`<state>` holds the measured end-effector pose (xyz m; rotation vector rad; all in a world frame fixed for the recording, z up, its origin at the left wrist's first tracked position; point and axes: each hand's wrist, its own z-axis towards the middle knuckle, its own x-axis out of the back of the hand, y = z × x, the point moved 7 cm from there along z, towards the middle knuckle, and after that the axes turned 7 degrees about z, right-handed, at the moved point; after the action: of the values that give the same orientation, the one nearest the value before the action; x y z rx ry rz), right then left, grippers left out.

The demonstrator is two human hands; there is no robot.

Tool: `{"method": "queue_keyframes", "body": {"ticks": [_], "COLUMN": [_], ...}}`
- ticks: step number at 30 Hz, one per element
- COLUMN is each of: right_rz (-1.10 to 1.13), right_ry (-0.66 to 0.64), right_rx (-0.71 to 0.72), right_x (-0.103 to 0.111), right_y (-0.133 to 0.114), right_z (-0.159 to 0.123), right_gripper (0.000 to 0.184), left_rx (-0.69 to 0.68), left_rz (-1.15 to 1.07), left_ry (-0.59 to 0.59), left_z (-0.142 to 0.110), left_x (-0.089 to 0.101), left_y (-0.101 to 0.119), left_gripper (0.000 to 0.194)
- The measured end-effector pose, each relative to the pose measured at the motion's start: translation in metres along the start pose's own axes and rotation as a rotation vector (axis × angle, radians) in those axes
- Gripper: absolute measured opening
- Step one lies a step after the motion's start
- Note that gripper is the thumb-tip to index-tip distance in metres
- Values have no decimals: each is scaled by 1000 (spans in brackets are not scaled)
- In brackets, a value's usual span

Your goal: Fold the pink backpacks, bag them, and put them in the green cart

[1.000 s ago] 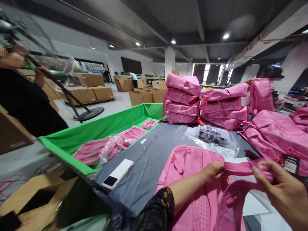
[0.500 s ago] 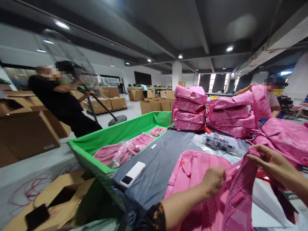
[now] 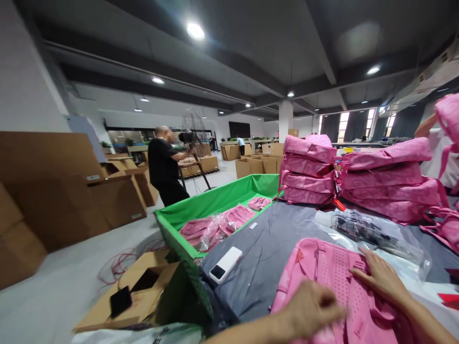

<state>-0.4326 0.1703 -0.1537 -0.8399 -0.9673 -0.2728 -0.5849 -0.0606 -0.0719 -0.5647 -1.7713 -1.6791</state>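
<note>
The pink padded fabric backpack (image 3: 333,277), lying back-up on the grey cloth-covered table (image 3: 272,243), is best pressed flat and smoothed evenly, the right hand (image 3: 380,277) spread open on it, the left hand (image 3: 311,308) loosely curled at its edge.

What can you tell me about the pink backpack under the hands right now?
The pink backpack lies flat on the grey-covered table, back panel up. That panel looks like padded, perforated mesh with raised ribs; the rest looks like smooth pink fabric. Its near end runs out of the picture. The right hand rests palm-down on the panel, fingers spread. The left hand is loosely curled over the near left part, seemingly touching it. A clear plastic bag lies just beyond it.
</note>
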Motion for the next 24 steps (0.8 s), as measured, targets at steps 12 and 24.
{"method": "queue_keyframes", "body": {"ticks": [12, 24], "right_rz": [52, 67], "right_ry": [337, -168], "right_rx": [309, -47], "right_x": [14, -43], "right_y": [-31, 15], "right_z": [-76, -70], "right_gripper": [50, 52], "left_rx": [-153, -138], "left_rz": [326, 514], "left_ry": [320, -37], "left_z": [87, 122], "left_x": [-31, -70], "left_y": [-49, -87], "left_gripper": [67, 13]}}
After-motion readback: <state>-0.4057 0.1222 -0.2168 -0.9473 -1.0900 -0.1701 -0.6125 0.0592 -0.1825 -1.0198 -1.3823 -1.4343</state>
